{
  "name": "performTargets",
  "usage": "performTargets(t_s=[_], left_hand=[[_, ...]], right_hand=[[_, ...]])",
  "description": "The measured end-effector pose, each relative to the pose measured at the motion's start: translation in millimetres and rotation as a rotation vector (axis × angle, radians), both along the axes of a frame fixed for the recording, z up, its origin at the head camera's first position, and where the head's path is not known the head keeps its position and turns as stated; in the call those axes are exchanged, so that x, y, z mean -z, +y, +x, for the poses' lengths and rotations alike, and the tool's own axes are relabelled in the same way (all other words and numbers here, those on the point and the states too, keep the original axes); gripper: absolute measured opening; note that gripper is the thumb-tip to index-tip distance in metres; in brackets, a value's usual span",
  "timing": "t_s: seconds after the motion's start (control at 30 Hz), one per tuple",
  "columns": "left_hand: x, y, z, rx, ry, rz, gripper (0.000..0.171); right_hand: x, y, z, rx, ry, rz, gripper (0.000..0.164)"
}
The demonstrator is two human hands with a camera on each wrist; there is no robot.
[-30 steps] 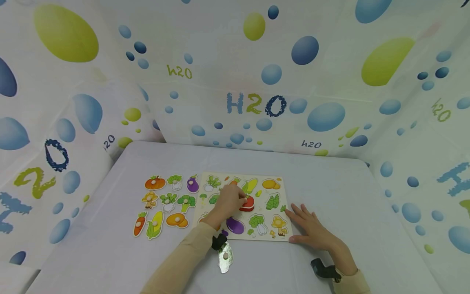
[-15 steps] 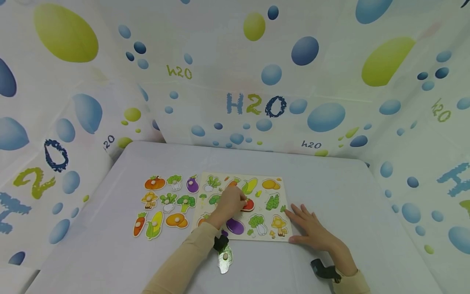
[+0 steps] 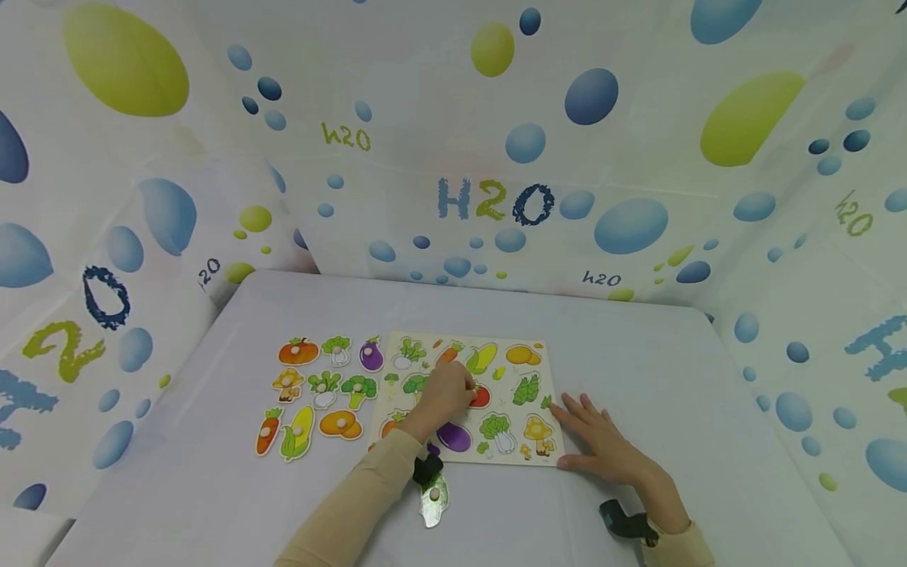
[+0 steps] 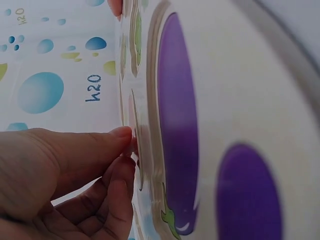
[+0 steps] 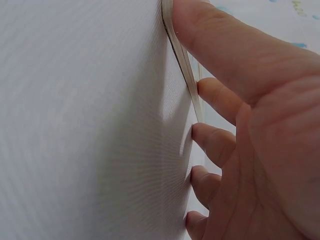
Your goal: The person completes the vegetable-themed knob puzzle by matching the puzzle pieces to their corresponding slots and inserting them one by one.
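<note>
My left hand [image 3: 442,400] is over the middle of a pale vegetable puzzle board [image 3: 560,370]. Its thumb and fingertips pinch the small knob [image 4: 133,146] of a piece at the red tomato picture [image 3: 481,396]. The hand hides part of that piece, so I cannot tell whether it sits fully in its recess. A purple eggplant picture [image 4: 178,125] fills much of the left wrist view beside the fingers. My right hand [image 3: 602,445] lies with spread fingers at the board's right edge. Its thumb touches the board edge [image 5: 182,60], while other fingertips rest on the table.
Several knobbed vegetable pieces lie left of the board, among them a pumpkin [image 3: 298,352], a carrot [image 3: 268,431] and a corn cob [image 3: 297,433]. A shiny silver-green piece [image 3: 434,504] lies before the board, near the left wrist. Patterned sheeting [image 3: 383,205] stands behind the white table [image 3: 623,346].
The left hand has shifted very slightly, and the red tomato beside its fingertips shows less dark red along its lower edge. The right hand has stayed in place.
</note>
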State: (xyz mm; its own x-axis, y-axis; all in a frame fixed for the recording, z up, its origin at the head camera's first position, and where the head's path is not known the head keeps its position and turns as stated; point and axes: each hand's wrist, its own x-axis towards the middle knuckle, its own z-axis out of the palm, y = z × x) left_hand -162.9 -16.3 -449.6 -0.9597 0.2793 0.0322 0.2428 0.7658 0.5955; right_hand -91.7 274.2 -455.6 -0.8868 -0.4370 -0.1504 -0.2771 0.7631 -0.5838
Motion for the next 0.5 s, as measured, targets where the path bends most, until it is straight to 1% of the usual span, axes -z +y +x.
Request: performTargets(t_s=[0.23,0.4,0.5], left_hand=[[-1.8,2.5,0.3,-0.023,-0.047,-0.015,0.009],[0.6,3.0,-0.9,-0.026,-0.050,-0.019,0.008],[0.7,2.1,-0.8,-0.024,-0.041,-0.015,0.008]], right_hand=[[0.6,0.7,-0.8,0.003,-0.001,0.020,0.085],[2.0,0.5,-0.9,0.012,-0.020,0.022,0.086],[2.6,0.0,-1.1,0.009,-0.012,0.026,0.086]])
